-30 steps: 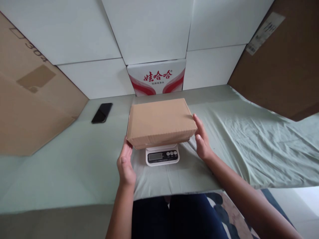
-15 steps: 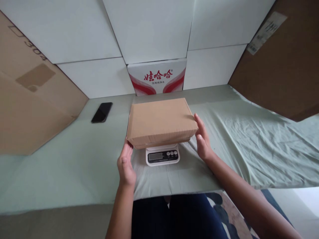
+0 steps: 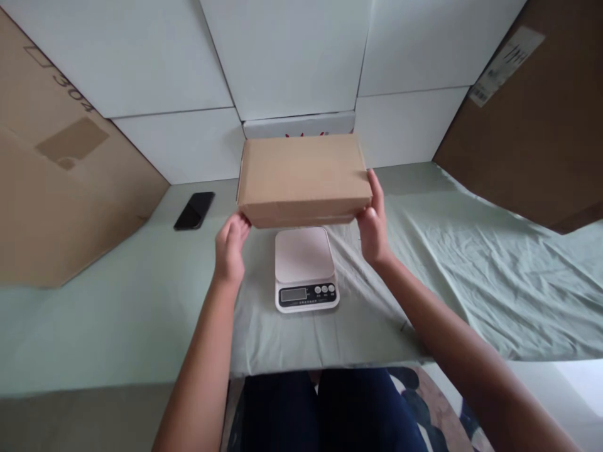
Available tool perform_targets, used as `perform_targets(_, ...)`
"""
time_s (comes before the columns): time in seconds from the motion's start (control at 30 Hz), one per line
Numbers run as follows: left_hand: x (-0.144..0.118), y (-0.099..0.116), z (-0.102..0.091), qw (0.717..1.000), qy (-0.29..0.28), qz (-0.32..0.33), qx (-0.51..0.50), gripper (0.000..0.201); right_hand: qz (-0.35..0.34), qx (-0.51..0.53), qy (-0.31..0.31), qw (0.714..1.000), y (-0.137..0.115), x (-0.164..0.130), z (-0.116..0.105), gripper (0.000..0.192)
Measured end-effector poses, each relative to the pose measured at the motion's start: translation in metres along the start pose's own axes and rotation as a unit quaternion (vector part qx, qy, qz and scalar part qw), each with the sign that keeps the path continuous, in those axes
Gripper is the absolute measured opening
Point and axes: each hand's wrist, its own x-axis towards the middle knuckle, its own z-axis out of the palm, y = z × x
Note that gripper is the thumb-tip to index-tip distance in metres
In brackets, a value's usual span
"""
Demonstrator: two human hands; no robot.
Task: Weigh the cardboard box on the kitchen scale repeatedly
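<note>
A closed brown cardboard box point(image 3: 304, 172) is held up by both hands, behind and above a white digital scale point(image 3: 304, 254). My left hand point(image 3: 230, 248) grips the box's lower left corner, its fingers partly hidden underneath. At the right end, my right hand point(image 3: 374, 223) has its thumb at the front edge and its fingers along the side. The scale lies on the green cloth with its bare weighing plate showing; its small display looks blank, with several buttons beside it.
A black phone point(image 3: 195, 211) lies on the green cloth point(image 3: 188, 301) to the left. Large cardboard panels stand at the left point(image 3: 66, 169) and right point(image 3: 532, 125). White boxes point(image 3: 287, 56) form the back wall, and a printed carton point(image 3: 264, 129) is partly covered by the held box.
Both hands have carried the cardboard box up and away from me. The scale's weighing plate has come into view, and the box now covers most of the printed carton's front.
</note>
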Motion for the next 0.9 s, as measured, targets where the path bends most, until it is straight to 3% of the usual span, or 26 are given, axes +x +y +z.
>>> perform_targets(0.13, 0.042, -0.042, 0.009, 0.996, 0.049, -0.073, -0.030, 0.087, 0.010, 0.052, 0.011, 0.999, 0.032, 0.023, 0.024, 0.088)
perform_targets(0.27, 0.039, -0.074, 0.010, 0.992, 0.073, -0.100, -0.030, 0.082, 0.054, 0.069, -0.005, 0.996, 0.055, 0.014, 0.032, 0.086)
perform_targets(0.5, 0.033, -0.073, 0.013, 0.994, 0.055, -0.093, -0.024, 0.076, 0.119, 0.095, 0.028, 0.988, 0.077, 0.012, 0.031, 0.080)
perform_targets(0.9, 0.030, -0.072, 0.012, 0.993, 0.054, -0.100, -0.027, 0.076, 0.119, 0.106, 0.025, 0.987, 0.080, 0.014, 0.029, 0.079)
